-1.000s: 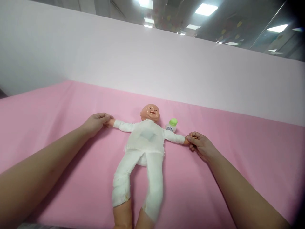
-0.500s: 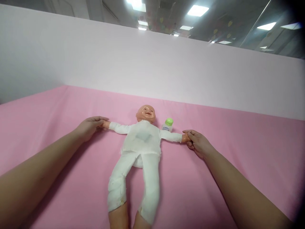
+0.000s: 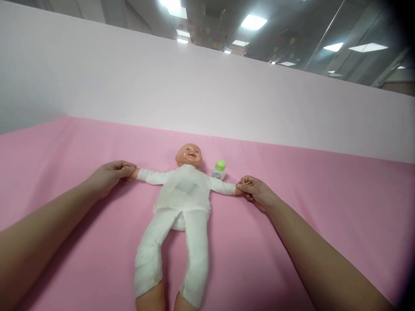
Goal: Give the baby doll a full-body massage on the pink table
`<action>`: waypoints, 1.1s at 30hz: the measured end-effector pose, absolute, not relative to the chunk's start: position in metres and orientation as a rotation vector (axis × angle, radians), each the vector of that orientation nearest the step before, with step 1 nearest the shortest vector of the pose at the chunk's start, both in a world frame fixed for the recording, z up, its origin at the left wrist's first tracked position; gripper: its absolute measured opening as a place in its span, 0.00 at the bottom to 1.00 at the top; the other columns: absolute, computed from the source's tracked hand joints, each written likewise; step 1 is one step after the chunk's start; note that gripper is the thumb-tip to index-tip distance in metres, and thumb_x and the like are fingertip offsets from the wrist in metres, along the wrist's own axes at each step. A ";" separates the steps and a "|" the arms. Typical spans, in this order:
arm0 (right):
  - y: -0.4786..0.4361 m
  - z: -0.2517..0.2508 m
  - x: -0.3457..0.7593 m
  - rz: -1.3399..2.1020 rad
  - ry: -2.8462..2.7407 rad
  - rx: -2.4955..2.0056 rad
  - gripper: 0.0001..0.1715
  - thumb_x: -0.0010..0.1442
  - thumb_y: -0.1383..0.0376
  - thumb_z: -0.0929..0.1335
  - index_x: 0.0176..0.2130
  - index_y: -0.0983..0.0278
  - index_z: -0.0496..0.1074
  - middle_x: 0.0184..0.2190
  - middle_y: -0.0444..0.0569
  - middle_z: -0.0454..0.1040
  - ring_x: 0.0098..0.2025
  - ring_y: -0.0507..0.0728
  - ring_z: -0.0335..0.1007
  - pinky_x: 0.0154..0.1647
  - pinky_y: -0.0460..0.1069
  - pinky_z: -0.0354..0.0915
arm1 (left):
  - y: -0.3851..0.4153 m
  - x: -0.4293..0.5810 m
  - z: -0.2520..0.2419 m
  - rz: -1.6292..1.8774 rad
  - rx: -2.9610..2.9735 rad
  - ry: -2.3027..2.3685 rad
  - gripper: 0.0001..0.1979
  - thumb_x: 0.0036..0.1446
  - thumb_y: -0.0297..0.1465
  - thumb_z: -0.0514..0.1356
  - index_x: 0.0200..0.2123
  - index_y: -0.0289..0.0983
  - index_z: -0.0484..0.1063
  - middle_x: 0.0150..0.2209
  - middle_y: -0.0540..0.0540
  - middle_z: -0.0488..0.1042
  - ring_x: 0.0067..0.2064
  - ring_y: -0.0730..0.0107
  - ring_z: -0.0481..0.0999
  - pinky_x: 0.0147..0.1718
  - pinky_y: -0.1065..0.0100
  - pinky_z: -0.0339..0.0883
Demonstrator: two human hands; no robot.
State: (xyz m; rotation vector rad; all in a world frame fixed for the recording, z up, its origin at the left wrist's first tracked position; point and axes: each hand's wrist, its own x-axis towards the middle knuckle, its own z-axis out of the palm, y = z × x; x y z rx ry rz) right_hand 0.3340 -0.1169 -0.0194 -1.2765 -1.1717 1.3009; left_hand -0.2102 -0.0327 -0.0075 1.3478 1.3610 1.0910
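A baby doll [image 3: 184, 190] with a hard, shiny head and a white cloth body lies on its back, its arms stretched out to both sides. At the left, my left hand [image 3: 112, 175] is closed on one of the doll's hands, with thumb and fingers around it. My right hand [image 3: 257, 192] pinches the doll's other hand on the right side. The doll's feet run out of the picture at the bottom. Just above the doll's right-side arm stands a small clear bottle [image 3: 218, 170] with a green cap and a printed label.
Pink cloth [image 3: 324, 207] covers the surface under the doll, with some soft creases. Behind it rises a white wall or panel [image 3: 162, 90], topped by glass [image 3: 279, 39] that shows ceiling lights.
The whole scene has shifted a little to the left as the camera turned. Both hands keep hold of the doll's hands, and its arms stay spread; the bottle stands in the same place.
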 end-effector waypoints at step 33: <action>-0.118 -0.019 0.337 1.331 -1.207 -1.324 0.22 0.50 0.57 0.82 0.37 0.63 0.73 0.21 0.40 0.70 0.21 0.49 0.62 0.20 0.45 0.58 | -0.034 -0.209 -0.006 1.109 1.282 1.406 0.27 0.44 0.44 0.77 0.44 0.34 0.80 0.34 0.44 0.79 0.33 0.66 0.73 0.31 0.68 0.67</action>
